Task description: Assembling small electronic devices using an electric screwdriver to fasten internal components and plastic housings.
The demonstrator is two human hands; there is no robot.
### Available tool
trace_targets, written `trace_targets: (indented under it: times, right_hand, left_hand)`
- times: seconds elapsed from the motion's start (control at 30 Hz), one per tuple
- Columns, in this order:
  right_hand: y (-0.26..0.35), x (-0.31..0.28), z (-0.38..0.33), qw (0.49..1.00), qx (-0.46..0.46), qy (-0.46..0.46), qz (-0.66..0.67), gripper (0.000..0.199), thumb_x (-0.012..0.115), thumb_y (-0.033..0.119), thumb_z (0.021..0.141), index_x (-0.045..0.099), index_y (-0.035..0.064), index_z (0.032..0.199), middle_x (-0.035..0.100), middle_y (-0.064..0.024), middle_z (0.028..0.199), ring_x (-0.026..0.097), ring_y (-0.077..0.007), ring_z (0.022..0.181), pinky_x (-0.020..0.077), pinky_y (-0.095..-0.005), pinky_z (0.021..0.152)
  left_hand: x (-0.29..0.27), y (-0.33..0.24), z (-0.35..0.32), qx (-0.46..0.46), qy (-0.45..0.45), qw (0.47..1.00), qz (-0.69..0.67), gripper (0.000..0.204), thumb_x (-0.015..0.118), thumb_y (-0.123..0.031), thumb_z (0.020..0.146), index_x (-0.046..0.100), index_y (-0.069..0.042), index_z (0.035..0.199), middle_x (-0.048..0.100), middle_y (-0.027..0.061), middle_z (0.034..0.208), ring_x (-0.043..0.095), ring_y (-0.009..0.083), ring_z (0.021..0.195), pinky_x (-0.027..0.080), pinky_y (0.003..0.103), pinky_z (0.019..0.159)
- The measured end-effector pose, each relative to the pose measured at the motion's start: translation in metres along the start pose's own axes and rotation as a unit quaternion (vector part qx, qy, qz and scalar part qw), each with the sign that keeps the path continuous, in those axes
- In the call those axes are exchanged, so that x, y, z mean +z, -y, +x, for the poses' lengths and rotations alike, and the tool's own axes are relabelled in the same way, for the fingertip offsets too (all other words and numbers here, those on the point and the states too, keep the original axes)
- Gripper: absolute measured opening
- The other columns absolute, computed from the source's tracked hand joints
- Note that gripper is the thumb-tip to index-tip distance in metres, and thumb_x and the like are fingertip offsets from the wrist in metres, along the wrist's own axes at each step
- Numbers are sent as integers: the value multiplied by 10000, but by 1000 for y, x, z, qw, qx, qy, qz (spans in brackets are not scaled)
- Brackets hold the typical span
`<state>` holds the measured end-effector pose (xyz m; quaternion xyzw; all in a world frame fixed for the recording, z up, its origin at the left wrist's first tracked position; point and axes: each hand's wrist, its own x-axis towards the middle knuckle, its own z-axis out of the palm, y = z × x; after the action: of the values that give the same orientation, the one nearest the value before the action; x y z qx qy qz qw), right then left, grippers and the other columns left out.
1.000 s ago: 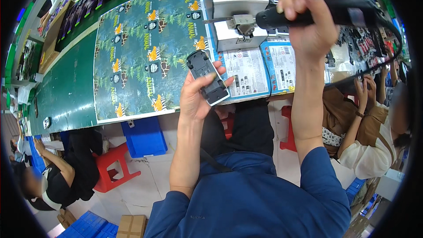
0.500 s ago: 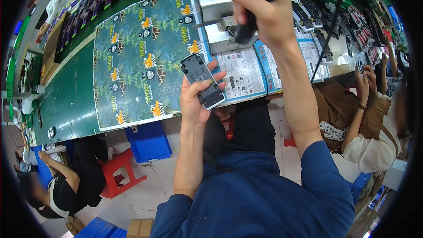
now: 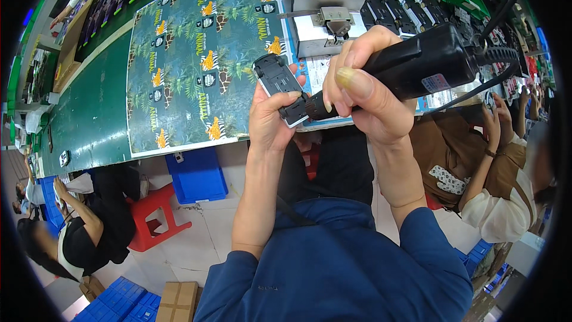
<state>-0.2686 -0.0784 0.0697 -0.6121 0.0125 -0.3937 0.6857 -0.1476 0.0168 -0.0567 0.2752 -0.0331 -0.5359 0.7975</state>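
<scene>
- A large printed sheet (image 3: 202, 53) with jungle leaves and small orange and black animal figures lies on the green table (image 3: 89, 113).
- The left hand (image 3: 275, 120) grips a small dark toy car (image 3: 280, 89), underside up, above the table's near edge.
- The right hand (image 3: 363, 92) is closed around a black electric screwdriver (image 3: 417, 65), its tip at the car's rear end.
- Half a second ago the screwdriver was raised above the car; now it is lowered onto it.
- A blue bin (image 3: 196, 176) sits under the table beside a red stool (image 3: 156, 214); its contents are hidden.
</scene>
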Motion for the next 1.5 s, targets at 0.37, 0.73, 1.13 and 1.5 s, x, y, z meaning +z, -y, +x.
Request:
trace_targets:
  times: [0.37,0.73,1.13,1.5]
  right_hand:
    - [-9,6,3,998,26,21,-60,262,751,35,796,490,54,813,538,-49,632,500,-109,501,432,-246,519]
    - [-10,5,4,998,38,42,-20,312,796,103,759,487,65,785,571,-54,636,530,-108,525,449,-236,583]
    - [1,4,5,996,-59,65,14,261,702,36,758,502,46,926,521,-57,644,513,-158,516,464,-305,514]
    - [32,-42,-16,989,-86,106,53,275,710,235,870,504,105,997,552,33,686,552,-80,529,479,-228,568]
  left_hand:
    - [5,2,5,-66,-20,991,-115,583,540,137,759,463,-45,1308,601,143,1219,633,259,1060,564,442,910]
    - [12,-5,0,-80,-32,989,-123,498,543,104,790,492,-12,1272,609,139,1154,637,266,1034,560,459,912]
    - [33,-35,-1,55,-46,990,120,424,592,-404,987,524,-68,1235,659,95,1038,670,172,879,582,331,722]
    - [-63,-217,35,295,178,124,931,797,589,-696,787,511,-165,1376,570,85,1144,550,250,1097,412,446,961]
